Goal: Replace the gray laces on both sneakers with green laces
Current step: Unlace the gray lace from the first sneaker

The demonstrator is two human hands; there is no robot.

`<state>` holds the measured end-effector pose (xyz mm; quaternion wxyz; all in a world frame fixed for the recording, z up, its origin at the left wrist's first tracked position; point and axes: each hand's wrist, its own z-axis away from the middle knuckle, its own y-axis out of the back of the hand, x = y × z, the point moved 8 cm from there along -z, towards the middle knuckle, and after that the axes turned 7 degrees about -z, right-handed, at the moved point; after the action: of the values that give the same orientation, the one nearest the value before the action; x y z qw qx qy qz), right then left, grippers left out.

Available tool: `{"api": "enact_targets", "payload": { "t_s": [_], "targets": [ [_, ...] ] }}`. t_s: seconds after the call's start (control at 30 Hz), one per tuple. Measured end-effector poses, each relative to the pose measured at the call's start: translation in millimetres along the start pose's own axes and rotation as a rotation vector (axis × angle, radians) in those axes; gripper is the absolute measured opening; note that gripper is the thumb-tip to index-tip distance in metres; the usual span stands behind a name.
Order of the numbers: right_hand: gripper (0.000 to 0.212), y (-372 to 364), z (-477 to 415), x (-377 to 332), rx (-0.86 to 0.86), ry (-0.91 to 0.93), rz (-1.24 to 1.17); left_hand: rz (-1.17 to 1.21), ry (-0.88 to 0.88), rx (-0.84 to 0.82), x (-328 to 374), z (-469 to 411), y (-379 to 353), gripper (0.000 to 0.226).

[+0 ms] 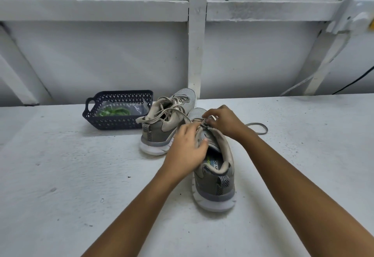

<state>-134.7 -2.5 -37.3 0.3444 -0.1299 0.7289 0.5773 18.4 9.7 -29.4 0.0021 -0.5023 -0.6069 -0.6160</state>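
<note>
On the white table (81, 175) the near sneaker (216, 179) stood right of the far sneaker (162, 133), the dark basket (113, 124) far left holding green laces (115, 112); the left hand (187, 149) gripped the near sneaker's upper, the right hand (224, 123) pinched its gray lace (255, 123)

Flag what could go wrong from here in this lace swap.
1. The right hand pinches the gray lace at the near sneaker's eyelets. A hard pull could snag it, or tip the shoe if the left hand's grip slips.
2. The far sneaker's loose lace drapes toward both hands and may tangle with the one being pulled.
</note>
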Motion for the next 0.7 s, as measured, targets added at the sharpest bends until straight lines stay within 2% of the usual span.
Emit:
{"api": "enact_targets", "payload": {
  "t_s": [0.17,0.27,0.33,0.47,0.53,0.7],
  "targets": [
    [0.023,11.0,2.9,-6.8,-0.015,-0.003,0.222,0.119,0.095,0.005,-9.9,3.3,-6.5,0.046],
    [0.03,19.2,12.8,-14.9,-0.018,-0.017,0.148,0.172,0.126,0.044,-11.5,5.3,-7.2,0.045],
    [0.038,24.6,17.4,-10.3,-0.037,-0.09,0.03,0.177,0.13,0.059,-11.5,5.9,-7.0,0.044],
    [0.019,20.1,19.8,0.6,-0.084,-0.189,-0.06,0.19,0.135,0.072,-11.3,7.4,-6.8,0.043],
    [0.014,16.4,16.3,0.4,-0.058,-0.168,-0.033,0.188,0.129,0.07,-10.7,7.3,-7.1,0.043],
    [0.018,8.2,10.2,-12.0,-0.035,-0.039,0.138,0.183,0.117,0.073,-10.2,7.3,-5.9,0.043]
  ]
}}
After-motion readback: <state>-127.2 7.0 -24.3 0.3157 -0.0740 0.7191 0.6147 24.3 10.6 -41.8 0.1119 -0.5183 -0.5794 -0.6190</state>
